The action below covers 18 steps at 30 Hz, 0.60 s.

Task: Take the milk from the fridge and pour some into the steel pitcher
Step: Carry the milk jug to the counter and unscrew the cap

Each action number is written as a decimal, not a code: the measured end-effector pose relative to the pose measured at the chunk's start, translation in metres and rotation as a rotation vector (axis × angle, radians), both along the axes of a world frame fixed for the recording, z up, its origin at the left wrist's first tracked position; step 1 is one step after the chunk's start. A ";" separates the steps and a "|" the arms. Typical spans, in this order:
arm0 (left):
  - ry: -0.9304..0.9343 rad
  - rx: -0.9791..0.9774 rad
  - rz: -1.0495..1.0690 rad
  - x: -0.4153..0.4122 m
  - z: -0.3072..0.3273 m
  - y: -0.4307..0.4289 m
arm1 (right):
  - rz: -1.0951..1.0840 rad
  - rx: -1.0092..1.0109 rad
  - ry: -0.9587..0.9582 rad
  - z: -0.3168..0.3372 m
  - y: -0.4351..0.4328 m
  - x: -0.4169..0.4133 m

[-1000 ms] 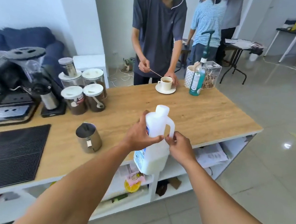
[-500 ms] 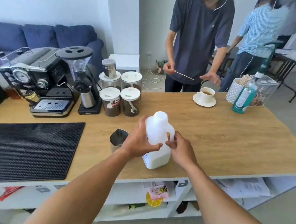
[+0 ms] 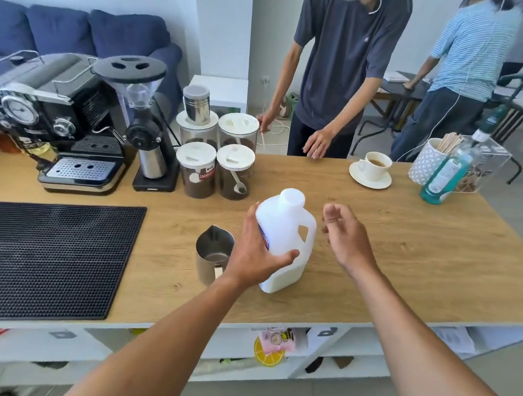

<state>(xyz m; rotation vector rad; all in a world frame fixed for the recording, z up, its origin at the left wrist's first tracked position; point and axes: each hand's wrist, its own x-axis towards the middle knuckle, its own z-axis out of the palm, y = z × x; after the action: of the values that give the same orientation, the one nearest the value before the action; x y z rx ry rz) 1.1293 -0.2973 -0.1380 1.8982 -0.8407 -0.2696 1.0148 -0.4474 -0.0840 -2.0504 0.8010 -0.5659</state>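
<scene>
— Where is the milk jug (image 3: 285, 232) right now?

— Standing upright on the wooden counter (image 3: 410, 245), near the front edge, with its white cap on. A low band of milk shows at the bottom; its handle faces right.

— Who has hold of it?

— The left hand (image 3: 255, 255) wraps the jug's left side, fingers (image 3: 254, 211) curled round the back and the thumb pressed across the front, low on the body. The right hand (image 3: 345, 235) is off the jug, just beside the handle, its fingers loosely spread and slightly curled, holding nothing.

— And the steel pitcher (image 3: 212, 257)?

— On the counter just left of the jug, partly behind the left wrist, spout pointing away. I cannot tell whether it touches the jug.

— What else is on the counter?

— A black rubber mat (image 3: 38, 255) at the left, an espresso machine (image 3: 58, 125) and a grinder (image 3: 145, 121) behind it, then four lidded jars (image 3: 216, 157) of coffee. Farther right sits a cup on a saucer (image 3: 371, 169), and a teal pump bottle (image 3: 443, 178) near the corner.

— Anyone else around?

— A person in a dark shirt (image 3: 342, 61) stands across the counter, and another in a striped shirt (image 3: 469, 48) behind.
</scene>
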 end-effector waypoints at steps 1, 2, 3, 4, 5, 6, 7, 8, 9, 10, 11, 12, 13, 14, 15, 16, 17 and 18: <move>0.021 -0.011 0.009 -0.002 -0.003 -0.001 | 0.010 -0.052 -0.013 0.013 0.002 0.006; 0.036 -0.016 0.026 -0.004 -0.005 -0.002 | 0.045 -0.100 -0.019 0.026 0.003 0.013; 0.047 -0.017 0.046 -0.006 -0.007 -0.003 | 0.088 -0.158 -0.009 0.039 0.006 0.019; 0.054 -0.013 0.067 -0.007 -0.007 -0.004 | 0.130 -0.224 0.022 0.050 0.009 0.026; 0.058 -0.013 0.082 -0.007 -0.008 -0.006 | 0.167 -0.297 0.075 0.057 0.011 0.033; 0.061 -0.010 0.089 -0.007 -0.009 -0.006 | 0.197 -0.379 0.144 0.063 0.014 0.039; 0.066 -0.012 0.095 -0.008 -0.009 -0.006 | 0.214 -0.466 0.226 0.066 0.017 0.044; 0.071 -0.019 0.101 -0.008 -0.009 -0.007 | 0.221 -0.550 0.309 0.068 0.020 0.048; 0.076 -0.024 0.104 -0.008 -0.009 -0.007 | 0.217 -0.622 0.383 0.068 0.023 0.051; 0.082 -0.029 0.106 -0.008 -0.008 -0.007 | 0.207 -0.687 0.436 0.067 0.025 0.053; 0.088 -0.031 0.103 -0.008 -0.009 -0.007 | 0.193 -0.740 0.461 0.066 0.026 0.054; 0.097 -0.029 0.096 -0.007 -0.009 -0.006 | 0.179 -0.785 0.463 0.066 0.027 0.054; 0.103 -0.024 0.087 -0.007 -0.010 -0.007 | 0.166 -0.827 0.458 0.065 0.028 0.053; 0.104 -0.021 0.082 -0.007 -0.011 -0.006 | 0.169 -0.866 0.453 0.066 0.028 0.052; 0.103 -0.023 0.081 -0.006 -0.013 -0.006 | 0.187 -0.909 0.447 0.066 0.029 0.052; 0.104 -0.022 0.079 -0.007 -0.014 -0.004 | 0.217 -0.944 0.443 0.065 0.029 0.052; 0.101 -0.022 0.077 -0.008 -0.014 -0.003 | 0.254 -0.962 0.435 0.064 0.028 0.052; 0.092 -0.020 0.076 -0.008 -0.015 -0.002 | 0.301 -0.963 0.423 0.065 0.027 0.051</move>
<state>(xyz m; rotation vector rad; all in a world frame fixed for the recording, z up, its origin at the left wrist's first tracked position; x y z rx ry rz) 1.1212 -0.2993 -0.1526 1.8796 -0.7063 -0.2986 1.0653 -0.4200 -0.0194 -3.1844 0.4442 -0.3706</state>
